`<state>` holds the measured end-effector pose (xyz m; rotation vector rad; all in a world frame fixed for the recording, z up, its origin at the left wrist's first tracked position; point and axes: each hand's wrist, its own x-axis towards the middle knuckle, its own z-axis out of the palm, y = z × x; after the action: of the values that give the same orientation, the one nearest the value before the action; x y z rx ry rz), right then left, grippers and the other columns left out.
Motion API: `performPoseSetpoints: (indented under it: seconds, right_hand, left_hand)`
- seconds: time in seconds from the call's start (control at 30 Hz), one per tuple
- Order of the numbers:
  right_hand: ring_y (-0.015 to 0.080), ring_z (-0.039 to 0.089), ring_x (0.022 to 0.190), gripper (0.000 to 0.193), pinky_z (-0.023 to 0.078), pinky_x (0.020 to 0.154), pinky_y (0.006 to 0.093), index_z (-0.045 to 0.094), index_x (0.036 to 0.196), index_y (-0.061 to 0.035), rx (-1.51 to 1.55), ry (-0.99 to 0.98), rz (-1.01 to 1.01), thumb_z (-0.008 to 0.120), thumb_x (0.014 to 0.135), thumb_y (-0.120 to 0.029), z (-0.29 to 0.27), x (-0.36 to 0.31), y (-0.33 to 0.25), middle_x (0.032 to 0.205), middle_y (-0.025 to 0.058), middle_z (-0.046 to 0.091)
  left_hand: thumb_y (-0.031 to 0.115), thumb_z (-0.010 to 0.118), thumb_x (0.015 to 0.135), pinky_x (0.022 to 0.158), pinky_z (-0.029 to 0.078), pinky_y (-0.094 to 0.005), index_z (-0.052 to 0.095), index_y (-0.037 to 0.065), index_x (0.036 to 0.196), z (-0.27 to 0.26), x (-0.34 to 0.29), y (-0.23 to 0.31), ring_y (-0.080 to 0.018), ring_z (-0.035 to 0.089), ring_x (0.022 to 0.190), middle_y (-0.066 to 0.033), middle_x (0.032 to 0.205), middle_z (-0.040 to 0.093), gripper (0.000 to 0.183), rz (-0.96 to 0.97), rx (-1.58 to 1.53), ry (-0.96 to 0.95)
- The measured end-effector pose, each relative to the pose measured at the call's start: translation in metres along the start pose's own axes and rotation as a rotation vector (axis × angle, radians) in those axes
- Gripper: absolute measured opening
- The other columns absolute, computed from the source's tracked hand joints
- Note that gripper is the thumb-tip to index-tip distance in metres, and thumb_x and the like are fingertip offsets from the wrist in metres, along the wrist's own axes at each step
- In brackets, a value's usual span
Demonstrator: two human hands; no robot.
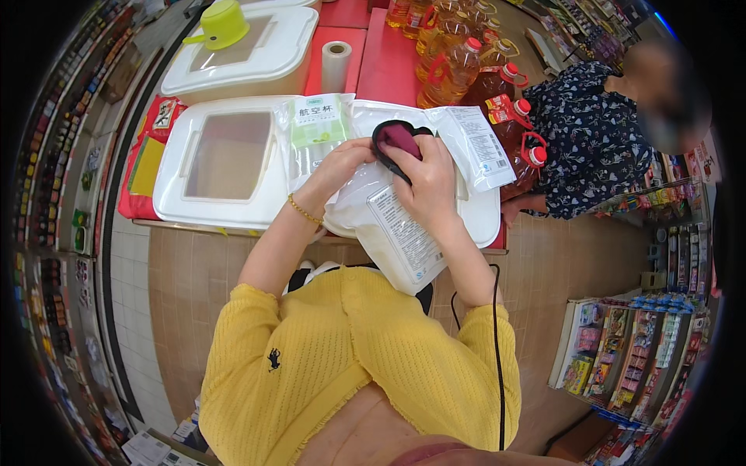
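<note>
Both my hands are at a small black fabric piece with a maroon inside (401, 140); its exact kind is unclear. My left hand (347, 165) pinches its left edge. My right hand (430, 183) grips it from the right, with fingers reaching into the maroon side. Below them, a white plastic packet with a printed label (402, 237) hangs partly over the table's near edge. Another white packet (475, 146) lies to the right of my right hand. Just beyond my left wrist is a clear packet with a green-and-white label (318, 124).
White-lidded bins (172, 165) stand at the left, one bearing a lime-green scoop (221, 25). Behind the packets is a plastic roll (335, 68). Several oil bottles (454, 74) line the right. A person in a dark patterned top (579, 136) stands beside them. Store shelves (622, 349) surround the area.
</note>
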<state>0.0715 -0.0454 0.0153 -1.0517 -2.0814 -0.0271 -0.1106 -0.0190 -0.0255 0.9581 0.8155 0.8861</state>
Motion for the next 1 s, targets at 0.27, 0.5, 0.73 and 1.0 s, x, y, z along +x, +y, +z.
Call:
performPoseSetpoints:
  seconds: [0.27, 0.5, 0.73, 1.0]
  right_hand:
    - [0.0319, 0.053, 0.085, 0.037, 0.045, 0.073, 0.0415, 0.069, 0.1, -0.0099, 0.001, -0.002, 0.006, 0.066, 0.064, -0.004, 0.002, -0.001, 0.001, 0.09, 0.0124, 0.053]
    - [0.032, 0.054, 0.089, 0.031, 0.045, 0.083, 0.0367, 0.067, 0.106, -0.005, 0.145, 0.173, 0.381, 0.059, 0.076, -0.004, -0.002, -0.005, 0.045, 0.091, 0.0126, 0.053]
    - [0.0146, 0.051, 0.111, 0.038, 0.039, 0.096, 0.0281, 0.051, 0.125, 0.0068, 0.997, 0.315, 0.724, 0.051, 0.095, -0.017, -0.004, -0.01, 0.054, 0.122, 0.0099, 0.056]
    - [0.0173, 0.051, 0.113, 0.037, 0.035, 0.098, 0.027, 0.057, 0.118, 0.0061, 0.914, -0.184, 0.543, 0.058, 0.09, -0.018, -0.003, 0.007, 0.059, 0.121, 0.0095, 0.055]
  left_hand:
    - [0.011, 0.052, 0.084, 0.089, 0.041, -0.0235, 0.061, -0.001, 0.118, 0.007, -0.003, 0.003, -0.0102, 0.054, 0.099, -0.0025, 0.106, 0.063, 0.037, 0.035, 0.047, -0.006]
    - [0.007, 0.049, 0.084, 0.091, 0.043, -0.0248, 0.058, -0.002, 0.124, 0.012, -0.011, 0.008, -0.013, 0.056, 0.103, -0.0084, 0.112, 0.063, 0.042, -0.008, 0.003, 0.033]
    - [0.007, 0.049, 0.083, 0.088, 0.047, -0.025, 0.057, -0.002, 0.126, 0.008, -0.012, 0.008, -0.0141, 0.06, 0.1, -0.0104, 0.113, 0.063, 0.044, -0.036, -0.107, 0.022]
    - [0.006, 0.049, 0.083, 0.088, 0.047, -0.0251, 0.059, -0.002, 0.123, 0.003, -0.006, 0.009, -0.0145, 0.06, 0.1, -0.0106, 0.113, 0.064, 0.042, -0.029, -0.109, -0.057]
